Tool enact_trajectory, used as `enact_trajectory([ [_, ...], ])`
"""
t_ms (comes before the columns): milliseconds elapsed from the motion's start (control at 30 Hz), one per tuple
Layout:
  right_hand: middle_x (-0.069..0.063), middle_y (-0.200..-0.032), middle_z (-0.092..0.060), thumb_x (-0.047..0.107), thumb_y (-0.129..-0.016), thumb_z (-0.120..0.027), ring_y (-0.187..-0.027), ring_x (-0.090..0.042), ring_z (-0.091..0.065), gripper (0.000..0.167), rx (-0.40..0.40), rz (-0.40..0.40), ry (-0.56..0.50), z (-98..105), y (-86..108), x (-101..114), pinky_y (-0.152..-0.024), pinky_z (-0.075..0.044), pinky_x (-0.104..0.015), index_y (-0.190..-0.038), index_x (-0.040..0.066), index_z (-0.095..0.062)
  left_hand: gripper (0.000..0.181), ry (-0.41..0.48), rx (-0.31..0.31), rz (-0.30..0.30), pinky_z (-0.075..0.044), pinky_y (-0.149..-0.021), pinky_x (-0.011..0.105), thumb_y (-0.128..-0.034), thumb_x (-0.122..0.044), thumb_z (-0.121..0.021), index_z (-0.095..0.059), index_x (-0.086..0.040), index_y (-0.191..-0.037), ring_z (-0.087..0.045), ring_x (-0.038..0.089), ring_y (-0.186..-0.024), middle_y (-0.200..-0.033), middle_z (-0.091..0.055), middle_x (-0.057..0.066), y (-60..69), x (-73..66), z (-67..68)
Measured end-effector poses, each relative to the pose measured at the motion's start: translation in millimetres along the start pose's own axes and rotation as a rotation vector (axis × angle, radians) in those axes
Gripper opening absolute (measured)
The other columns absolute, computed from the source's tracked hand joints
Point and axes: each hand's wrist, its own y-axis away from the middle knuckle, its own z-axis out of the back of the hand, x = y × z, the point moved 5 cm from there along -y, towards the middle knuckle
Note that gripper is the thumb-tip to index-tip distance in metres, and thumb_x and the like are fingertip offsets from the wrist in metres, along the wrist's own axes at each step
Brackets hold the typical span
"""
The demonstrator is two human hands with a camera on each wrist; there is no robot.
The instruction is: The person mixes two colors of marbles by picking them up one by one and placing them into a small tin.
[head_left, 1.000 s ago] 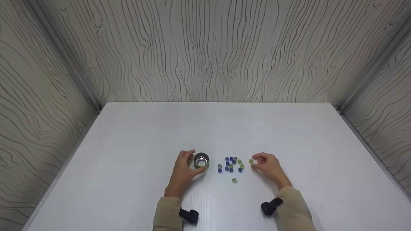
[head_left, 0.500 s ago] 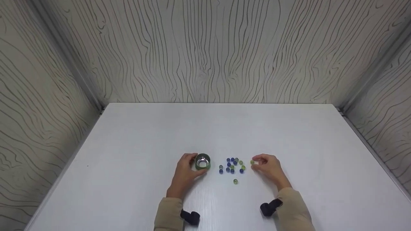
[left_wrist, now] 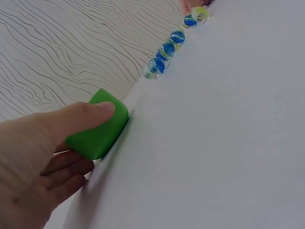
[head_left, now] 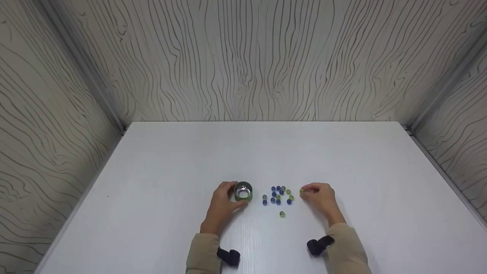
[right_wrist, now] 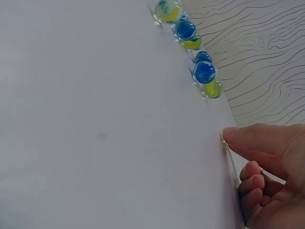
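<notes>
In the head view my left hand (head_left: 222, 206) holds a small round green cup (head_left: 249, 197) with a shiny metal inside, upright on the table. Its thumb presses the near side and its fingers curl round the far left side; the green wall (left_wrist: 104, 130) shows in the left wrist view. My right hand (head_left: 321, 198) pinches a yellow-green marble (head_left: 302, 191) between thumb and forefinger at the table surface. In the right wrist view the fingers hide this marble. Between the hands lies a loose cluster of blue marbles (head_left: 274, 194) and yellow-green marbles (head_left: 291, 198).
One clear greenish marble (head_left: 282, 214) lies apart, nearer than the cluster. The white table (head_left: 190, 152) stretches out around the hands. Wood-patterned walls (head_left: 243, 61) close it in at the back and sides. Black cameras (head_left: 229, 258) are strapped to both wrists.
The right thumb and forefinger have come together on the yellow-green marble, which lay between them before. The left fingers have settled more closely round the cup. The head view has shifted slightly.
</notes>
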Motion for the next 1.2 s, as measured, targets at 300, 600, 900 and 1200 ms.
enact_trajectory([
  [300,-0.003,-0.085,-0.065,0.010,-0.079,-0.073,-0.078,-0.011,-0.050,0.024,-0.017,-0.014,-0.051,5,1.6,-5,-0.068,-0.042,-0.019,-0.101,-0.001,-0.072,0.058,-0.004,0.004,-0.001,-0.047,-0.111,0.037,-0.0737,-0.019,-0.082,-0.058,-0.004,-0.124,-0.060,0.025,-0.122,-0.120,-0.063,0.009,-0.2,-1.2,-2.8],
  [600,0.000,-0.088,-0.061,0.011,-0.082,-0.072,-0.083,-0.012,-0.048,0.025,-0.025,-0.037,-0.102,2,0.2,-6,-0.070,-0.042,-0.016,-0.105,0.001,-0.072,0.059,-0.009,0.023,-0.003,-0.047,-0.110,0.037,-0.0742,-0.018,-0.082,-0.058,-0.004,-0.125,-0.060,0.026,-0.121,-0.121,-0.063,0.010,-0.3,-1.7,-1.4],
  [900,0.001,-0.084,-0.055,0.012,-0.083,-0.071,-0.082,-0.012,-0.046,0.025,-0.036,-0.019,-0.102,3,-0.4,0,-0.065,-0.041,-0.015,-0.106,0.001,-0.071,0.058,-0.003,0.038,-0.013,-0.048,-0.109,0.038,-0.0739,-0.018,-0.081,-0.058,-0.004,-0.125,-0.060,0.026,-0.120,-0.120,-0.064,0.010,-1.3,-3.5,-6.2],
  [1200,0.004,-0.071,-0.049,0.009,-0.081,-0.074,-0.069,-0.009,-0.044,0.022,-0.057,0.063,-0.103,-2,5.8,27,-0.054,-0.037,-0.016,-0.100,0.001,-0.073,0.058,-0.006,0.045,0.016,-0.046,-0.112,0.036,-0.0749,-0.021,-0.081,-0.058,-0.008,-0.127,-0.059,0.023,-0.123,-0.123,-0.063,0.006,2.0,-4.6,-7.0],
])
